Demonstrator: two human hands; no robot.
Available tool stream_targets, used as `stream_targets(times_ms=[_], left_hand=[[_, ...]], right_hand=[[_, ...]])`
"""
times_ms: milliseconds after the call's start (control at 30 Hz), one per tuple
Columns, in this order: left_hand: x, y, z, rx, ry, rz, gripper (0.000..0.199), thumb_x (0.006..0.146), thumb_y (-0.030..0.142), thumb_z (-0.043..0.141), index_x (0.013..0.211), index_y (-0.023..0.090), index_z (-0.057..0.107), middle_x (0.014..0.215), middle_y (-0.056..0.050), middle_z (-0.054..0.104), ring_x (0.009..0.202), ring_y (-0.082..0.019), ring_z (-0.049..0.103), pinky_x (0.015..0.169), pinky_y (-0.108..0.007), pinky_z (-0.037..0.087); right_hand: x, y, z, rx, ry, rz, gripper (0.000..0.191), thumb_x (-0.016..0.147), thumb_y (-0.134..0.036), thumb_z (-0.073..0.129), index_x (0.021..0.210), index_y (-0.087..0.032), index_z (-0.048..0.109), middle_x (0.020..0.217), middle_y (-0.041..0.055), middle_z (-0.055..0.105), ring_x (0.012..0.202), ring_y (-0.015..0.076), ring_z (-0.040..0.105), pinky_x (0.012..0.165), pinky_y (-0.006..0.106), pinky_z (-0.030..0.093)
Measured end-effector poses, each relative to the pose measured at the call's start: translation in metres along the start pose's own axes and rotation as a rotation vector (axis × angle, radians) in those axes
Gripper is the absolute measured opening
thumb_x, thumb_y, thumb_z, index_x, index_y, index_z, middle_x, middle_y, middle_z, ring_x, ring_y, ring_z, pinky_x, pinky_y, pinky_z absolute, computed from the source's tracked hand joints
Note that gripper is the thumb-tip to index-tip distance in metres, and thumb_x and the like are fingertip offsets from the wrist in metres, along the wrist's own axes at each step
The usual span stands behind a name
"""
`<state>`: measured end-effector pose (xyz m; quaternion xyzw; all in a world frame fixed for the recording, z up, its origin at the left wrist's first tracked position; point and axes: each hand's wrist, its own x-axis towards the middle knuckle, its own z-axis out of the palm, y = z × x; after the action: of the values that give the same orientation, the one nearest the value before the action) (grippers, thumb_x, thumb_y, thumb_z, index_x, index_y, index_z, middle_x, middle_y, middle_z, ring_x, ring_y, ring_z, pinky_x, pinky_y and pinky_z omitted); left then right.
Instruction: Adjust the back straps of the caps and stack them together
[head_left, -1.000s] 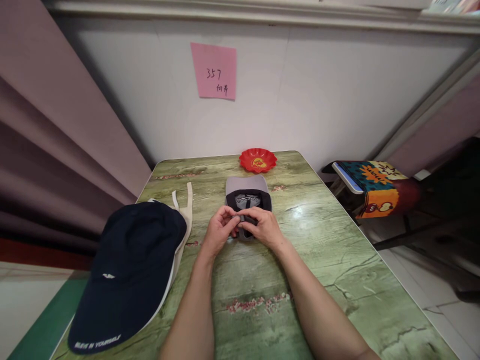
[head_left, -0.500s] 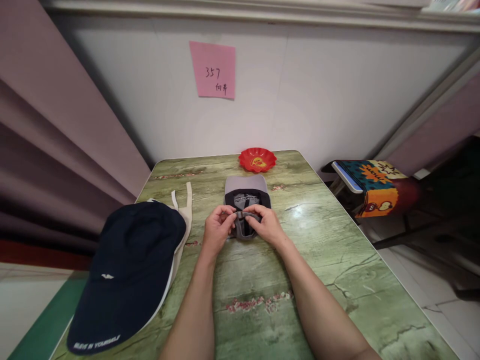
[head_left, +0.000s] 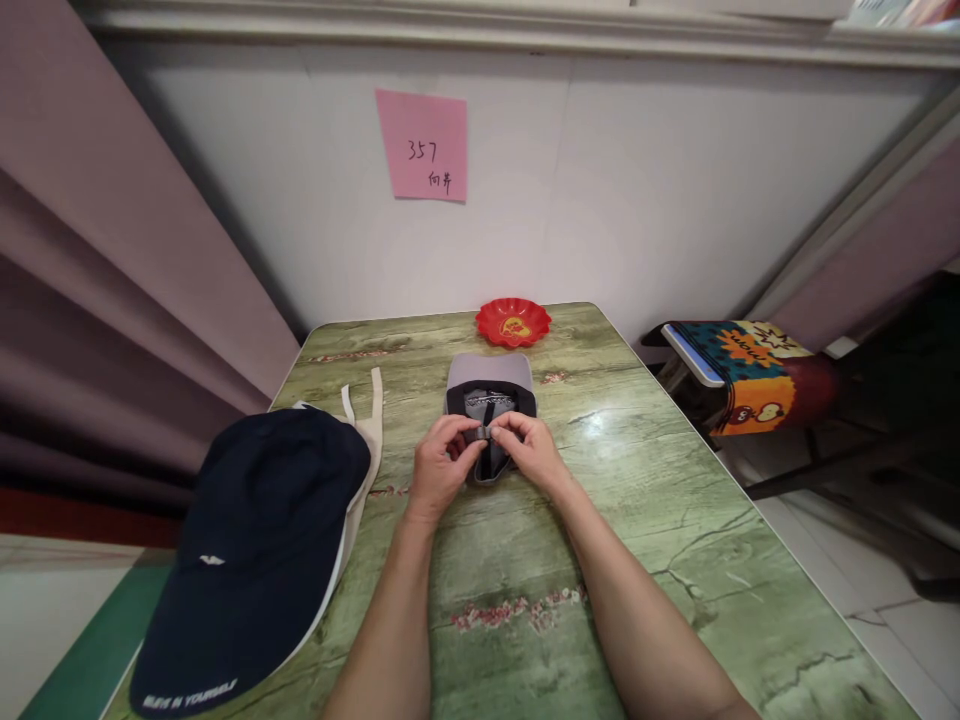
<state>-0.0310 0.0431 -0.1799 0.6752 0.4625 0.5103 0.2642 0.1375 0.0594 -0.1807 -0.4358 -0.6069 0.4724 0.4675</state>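
A grey cap [head_left: 489,368] lies upside down on the table, its brim pointing away from me and its dark inner band and lining showing. My left hand [head_left: 444,462] pinches the cap's back strap [head_left: 481,434] from the left, near a small buckle. From the right, my right hand [head_left: 531,450] pinches the same strap, thumb and fingertips close to the left hand's. Fingers partly hide the buckle and the strap ends. To the left sits a large navy cap [head_left: 262,530] with a white-edged brim and loose cream straps [head_left: 376,400].
A red scalloped dish [head_left: 513,322] stands at the far edge of the green marbled table [head_left: 660,500]. A pink note [head_left: 422,146] is stuck on the white wall behind. Purple curtains [head_left: 150,230] hang at left. A stool with a colourful cover [head_left: 765,375] is at right.
Both hands have drawn closer together on the strap, the left shifting slightly right and the right slightly left. The cap stays in place on the table.
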Motion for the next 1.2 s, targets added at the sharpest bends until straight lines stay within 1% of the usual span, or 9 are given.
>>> stream_targets(times_ms=[100,233,400,667,767,900,1000,1200], left_hand=[[0.0005,-0.0007,-0.0003,-0.057,0.01,-0.03,0.018,0.077,0.023,0.073,0.095,0.021,0.07,0.094,-0.002,0.062,0.067,-0.01,0.054,0.058,-0.022,0.045],[0.0013,-0.0021,-0.0008,-0.147,-0.01,-0.07,0.02,0.073,0.022,0.077,0.092,0.021,0.071,0.092,-0.001,0.062,0.066,-0.009,0.054,0.058,-0.021,0.044],[0.0012,-0.0032,0.0003,-0.182,-0.031,-0.108,0.02,0.072,0.023,0.077,0.092,0.021,0.072,0.093,-0.002,0.061,0.065,-0.009,0.054,0.058,-0.021,0.044],[0.0005,-0.0041,0.0006,-0.225,-0.025,-0.132,0.02,0.071,0.024,0.079,0.089,0.02,0.072,0.092,-0.002,0.062,0.065,-0.01,0.054,0.058,-0.022,0.044],[0.0001,-0.0039,0.0005,-0.251,-0.014,-0.141,0.021,0.071,0.025,0.079,0.09,0.02,0.072,0.092,-0.002,0.062,0.067,-0.01,0.055,0.06,-0.022,0.045],[-0.0003,-0.0039,0.0008,-0.326,0.014,-0.177,0.024,0.07,0.025,0.08,0.092,0.02,0.071,0.088,-0.001,0.062,0.067,-0.01,0.055,0.061,-0.022,0.045],[-0.0002,-0.004,0.0007,-0.341,0.005,-0.193,0.024,0.07,0.025,0.08,0.092,0.02,0.071,0.086,-0.001,0.061,0.066,-0.01,0.054,0.061,-0.021,0.045],[0.0002,-0.0035,0.0011,-0.304,-0.036,-0.178,0.022,0.071,0.025,0.079,0.091,0.019,0.071,0.089,-0.002,0.062,0.067,-0.01,0.055,0.06,-0.022,0.046]], right_hand=[[-0.0004,-0.0009,0.0004,-0.002,0.004,-0.001,0.019,0.083,-0.035,0.06,0.08,-0.018,0.067,0.068,-0.0013,0.06,0.063,0.0127,0.051,0.06,0.024,0.038],[-0.0005,-0.0009,0.0012,-0.019,0.006,-0.006,0.018,0.082,-0.034,0.06,0.078,-0.017,0.067,0.069,-0.001,0.062,0.065,0.0132,0.053,0.064,0.025,0.039],[-0.0001,-0.0019,0.0014,-0.032,-0.007,-0.008,0.018,0.082,-0.034,0.059,0.079,-0.017,0.066,0.073,0.0,0.064,0.069,0.0142,0.055,0.068,0.026,0.041],[-0.0015,-0.0049,0.0021,0.049,-0.072,0.005,0.019,0.083,-0.036,0.059,0.078,-0.018,0.062,0.068,-0.0021,0.057,0.06,0.0115,0.05,0.06,0.024,0.039],[-0.0019,-0.0044,0.002,0.083,-0.065,0.015,0.019,0.083,-0.036,0.06,0.077,-0.018,0.062,0.065,-0.0031,0.056,0.058,0.0109,0.049,0.058,0.024,0.038],[-0.0022,-0.0037,0.0017,0.105,-0.07,0.017,0.02,0.083,-0.037,0.061,0.079,-0.018,0.063,0.065,-0.0031,0.056,0.059,0.0112,0.051,0.059,0.023,0.039],[-0.0022,-0.0033,0.002,0.105,-0.049,0.019,0.019,0.083,-0.036,0.062,0.078,-0.018,0.063,0.064,-0.0031,0.057,0.059,0.0113,0.051,0.059,0.023,0.039],[-0.0011,-0.0035,0.0035,0.037,-0.016,0.007,0.021,0.08,-0.037,0.061,0.073,-0.018,0.062,0.061,-0.0029,0.056,0.058,0.0118,0.049,0.058,0.024,0.038]])
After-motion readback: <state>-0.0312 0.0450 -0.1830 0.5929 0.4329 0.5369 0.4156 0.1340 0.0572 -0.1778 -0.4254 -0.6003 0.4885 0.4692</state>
